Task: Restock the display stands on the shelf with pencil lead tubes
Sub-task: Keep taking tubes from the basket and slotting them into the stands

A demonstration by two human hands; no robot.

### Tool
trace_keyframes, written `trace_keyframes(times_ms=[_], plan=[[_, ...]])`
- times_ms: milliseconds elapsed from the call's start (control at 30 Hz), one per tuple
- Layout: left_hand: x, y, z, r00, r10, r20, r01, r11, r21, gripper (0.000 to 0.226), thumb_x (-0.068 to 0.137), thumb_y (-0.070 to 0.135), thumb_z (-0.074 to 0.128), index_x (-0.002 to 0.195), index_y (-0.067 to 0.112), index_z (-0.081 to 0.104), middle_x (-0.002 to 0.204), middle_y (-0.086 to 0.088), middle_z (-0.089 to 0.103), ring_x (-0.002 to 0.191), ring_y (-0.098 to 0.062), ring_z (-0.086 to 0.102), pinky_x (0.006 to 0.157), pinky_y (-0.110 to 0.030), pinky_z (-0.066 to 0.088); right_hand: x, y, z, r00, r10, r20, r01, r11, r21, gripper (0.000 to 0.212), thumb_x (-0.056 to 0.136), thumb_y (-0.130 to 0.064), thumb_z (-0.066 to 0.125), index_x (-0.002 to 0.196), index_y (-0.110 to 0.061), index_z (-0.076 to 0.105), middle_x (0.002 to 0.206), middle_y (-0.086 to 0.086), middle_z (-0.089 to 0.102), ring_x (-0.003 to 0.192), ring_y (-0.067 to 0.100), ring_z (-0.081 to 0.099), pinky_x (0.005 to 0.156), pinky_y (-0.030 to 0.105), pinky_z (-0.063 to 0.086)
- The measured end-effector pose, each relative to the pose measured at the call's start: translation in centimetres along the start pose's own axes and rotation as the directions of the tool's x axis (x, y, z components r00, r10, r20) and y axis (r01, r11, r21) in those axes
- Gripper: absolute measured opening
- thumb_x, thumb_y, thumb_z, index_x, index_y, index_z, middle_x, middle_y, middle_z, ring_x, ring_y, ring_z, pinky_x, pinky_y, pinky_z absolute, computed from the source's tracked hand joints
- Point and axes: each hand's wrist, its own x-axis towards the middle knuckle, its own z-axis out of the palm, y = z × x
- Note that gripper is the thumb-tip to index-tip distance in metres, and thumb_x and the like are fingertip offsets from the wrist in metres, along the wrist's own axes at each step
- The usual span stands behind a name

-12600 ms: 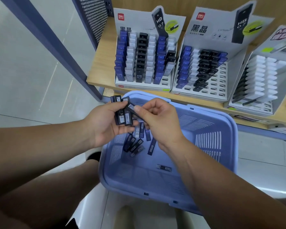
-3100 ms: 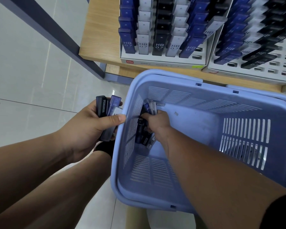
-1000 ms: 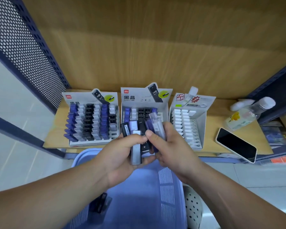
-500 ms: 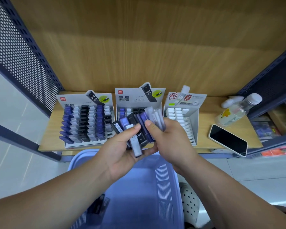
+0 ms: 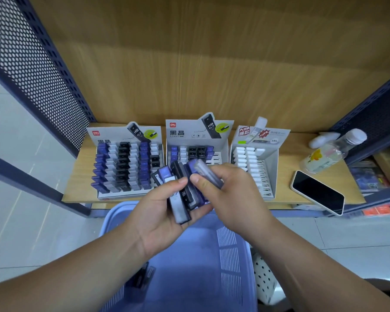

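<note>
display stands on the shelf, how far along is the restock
Done: the left stand looks nearly full, apart from its right column. In hand: the left hand grips a fan of lead tubes while the right hand pinches one purple tube. Left: the middle stand has only its back rows filled, the right stand shows open slots, and spare tubes lie in the basket.

Stationery shop: retail shelf (image 5: 81,167) w/ branded display stands (image 5: 124,163), blue shopping basket (image 5: 189,266).
</note>
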Motion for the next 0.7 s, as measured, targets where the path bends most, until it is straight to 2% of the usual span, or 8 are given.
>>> trace_keyframes(times_ms=[67,133,267,333,400,467,600,700], plan=[[-0.1,-0.1,-0.2,1.000,-0.022,0.015,0.022,0.999,-0.023,0.035,0.083,0.011,0.057,0.113,-0.001,0.071,0.120,-0.021,0.068,0.104,-0.030,0.071,0.081,-0.047,0.060,-0.1,-0.2,0.5,0.999,0.032,0.038,-0.032,0.999,0.008,0.038,0.095,-0.042,0.064,0.066,-0.018,0.059,0.073,0.000,0.051,0.064,0.012,0.051,0.059,0.024,0.039],[-0.1,-0.1,-0.7,0.999,-0.041,-0.001,0.041,0.999,-0.009,0.028,0.081,0.013,0.060,0.101,0.003,0.077,0.117,-0.019,0.070,0.098,-0.029,0.072,0.080,-0.045,0.061,-0.2,-0.4,0.7,0.992,0.063,0.106,-0.067,0.997,0.039,0.039,0.098,-0.042,0.060,0.065,-0.021,0.055,0.074,-0.002,0.051,0.062,0.009,0.049,0.060,0.025,0.038],[0.1,0.3,-1.7,0.997,-0.047,-0.064,0.051,0.997,0.059,0.021,0.077,0.018,0.063,0.084,0.009,0.081,0.095,-0.013,0.075,0.077,-0.026,0.074,0.065,-0.036,0.062,-0.1,-0.5,0.5,0.954,0.170,0.245,-0.204,0.972,0.119,0.033,0.102,-0.029,0.055,0.071,-0.021,0.051,0.057,-0.009,0.051,0.052,0.008,0.044,0.056,0.028,0.038],[0.1,0.5,-2.0,0.996,-0.040,-0.082,0.048,0.994,0.094,0.020,0.076,0.020,0.063,0.079,0.011,0.081,0.090,-0.012,0.075,0.073,-0.024,0.073,0.061,-0.033,0.061,0.1,-0.4,0.1,0.944,0.185,0.275,-0.232,0.961,0.149,0.026,0.102,-0.022,0.052,0.076,-0.026,0.052,0.057,-0.008,0.052,0.053,0.010,0.045,0.056,0.030,0.039],[0.1,0.5,-2.1,0.994,-0.041,-0.099,0.053,0.991,0.125,0.020,0.076,0.021,0.064,0.080,0.011,0.081,0.095,-0.014,0.074,0.077,-0.023,0.072,0.061,-0.032,0.060,0.3,-0.4,-0.1,0.941,0.177,0.288,-0.231,0.958,0.167,0.023,0.099,-0.014,0.048,0.090,-0.034,0.054,0.065,-0.005,0.056,0.059,0.012,0.049,0.055,0.029,0.040],[0.2,0.5,-2.1,0.990,-0.069,-0.121,0.085,0.987,0.134,0.024,0.074,0.021,0.066,0.088,0.008,0.079,0.104,-0.017,0.073,0.085,-0.024,0.071,0.062,-0.031,0.059,0.4,-0.6,-0.5,0.942,0.180,0.282,-0.240,0.951,0.194,0.025,0.098,-0.009,0.045,0.108,-0.032,0.049,0.071,-0.001,0.060,0.061,0.012,0.051,0.052,0.023,0.041],[0.3,0.4,-1.8,0.988,-0.094,-0.121,0.108,0.988,0.110,0.040,0.071,0.019,0.068,0.109,0.006,0.070,0.112,-0.017,0.071,0.092,-0.024,0.070,0.062,-0.031,0.059,0.4,-0.6,-1.1,0.948,0.208,0.243,-0.262,0.940,0.220,0.008,0.097,-0.009,0.048,0.101,-0.016,0.046,0.072,0.004,0.064,0.058,0.015,0.050,0.050,0.027,0.038],[0.4,0.5,-1.3,0.991,-0.059,-0.120,0.071,0.993,0.093,0.044,0.065,0.019,0.071,0.108,0.010,0.069,0.101,-0.013,0.072,0.078,-0.023,0.070,0.057,-0.033,0.057,0.5,-0.2,-1.2,0.944,0.250,0.214,-0.307,0.904,0.297,0.008,0.101,-0.018,0.054,0.099,-0.011,0.052,0.076,0.012,0.062,0.061,0.021,0.051,0.051,0.034,0.034]])
